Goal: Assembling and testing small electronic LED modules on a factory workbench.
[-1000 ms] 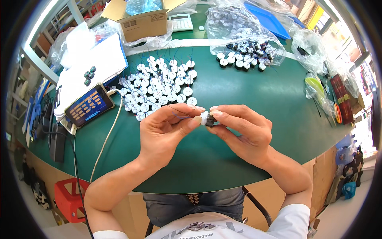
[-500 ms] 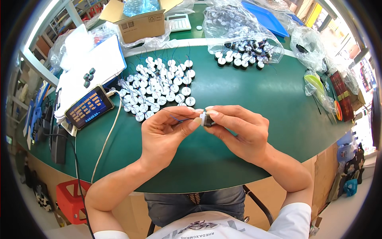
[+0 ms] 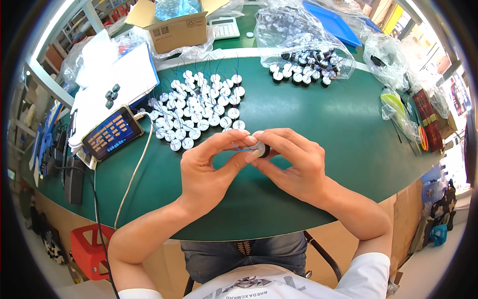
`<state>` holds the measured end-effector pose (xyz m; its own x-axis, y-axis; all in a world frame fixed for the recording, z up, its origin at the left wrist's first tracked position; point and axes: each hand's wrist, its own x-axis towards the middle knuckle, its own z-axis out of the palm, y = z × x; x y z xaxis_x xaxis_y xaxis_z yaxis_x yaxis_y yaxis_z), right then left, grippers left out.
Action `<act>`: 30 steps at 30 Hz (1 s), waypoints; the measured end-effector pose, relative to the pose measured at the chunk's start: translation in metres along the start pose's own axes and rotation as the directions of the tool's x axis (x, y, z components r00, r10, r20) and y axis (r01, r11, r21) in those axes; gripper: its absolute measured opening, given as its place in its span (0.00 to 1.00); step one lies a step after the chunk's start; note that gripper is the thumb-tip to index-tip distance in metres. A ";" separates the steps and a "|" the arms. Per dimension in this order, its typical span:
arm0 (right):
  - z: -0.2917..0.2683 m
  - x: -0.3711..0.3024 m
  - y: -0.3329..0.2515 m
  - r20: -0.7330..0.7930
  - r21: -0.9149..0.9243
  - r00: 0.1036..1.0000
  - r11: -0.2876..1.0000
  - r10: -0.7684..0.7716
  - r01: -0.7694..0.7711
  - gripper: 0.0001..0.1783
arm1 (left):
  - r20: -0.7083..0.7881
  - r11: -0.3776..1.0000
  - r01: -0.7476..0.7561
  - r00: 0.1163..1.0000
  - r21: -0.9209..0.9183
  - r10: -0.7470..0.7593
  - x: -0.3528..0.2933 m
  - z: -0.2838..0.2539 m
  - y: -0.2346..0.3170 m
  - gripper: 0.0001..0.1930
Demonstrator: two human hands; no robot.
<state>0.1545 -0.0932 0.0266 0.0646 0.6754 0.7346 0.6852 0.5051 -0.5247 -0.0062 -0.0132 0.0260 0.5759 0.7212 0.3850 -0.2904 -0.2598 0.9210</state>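
Observation:
Over the green table (image 3: 308, 114), my left hand (image 3: 206, 167) and my right hand (image 3: 291, 164) meet at their fingertips. Between them is a small round black part with a white top (image 3: 260, 148); my right hand's fingers grip it. My left thumb and forefinger pinch the thin blue wire (image 3: 239, 147) that comes off it. Just beyond my hands lies a spread of several round white-topped parts with blue wires (image 3: 199, 107). Further back right lies a heap of black and white round parts (image 3: 301, 70) on a clear plastic bag.
A phone with a lit screen (image 3: 112, 133) lies at the left, its white cable running toward the table's front edge. Behind it sit a white board (image 3: 114, 84), a cardboard box (image 3: 174, 27) and a calculator (image 3: 224, 27). Plastic bags (image 3: 393, 65) crowd the right side.
My hands have stayed close together over the same spot. The fingers have shifted slightly around the small part, and the whole view has moved a little.

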 end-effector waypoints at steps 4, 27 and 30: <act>-0.001 0.000 -0.001 0.003 0.016 1.000 1.000 0.012 -0.013 0.18 | 0.000 0.997 -0.072 0.997 0.015 0.072 0.003 -0.002 -0.002 0.15; -0.002 0.000 0.000 0.316 0.447 0.785 0.646 0.532 -0.618 0.17 | 0.092 0.986 -0.132 0.988 0.100 0.123 0.007 -0.003 -0.009 0.23; -0.002 -0.001 0.004 0.304 0.330 0.825 0.760 0.476 -0.560 0.25 | 0.084 0.983 -0.114 0.991 0.142 0.103 0.006 -0.002 -0.011 0.25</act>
<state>0.1589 -0.0932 0.0244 0.1589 0.9612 0.2257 0.2449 0.1831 -0.9521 -0.0008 -0.0047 0.0181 0.6055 0.6339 0.4813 -0.2424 -0.4291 0.8701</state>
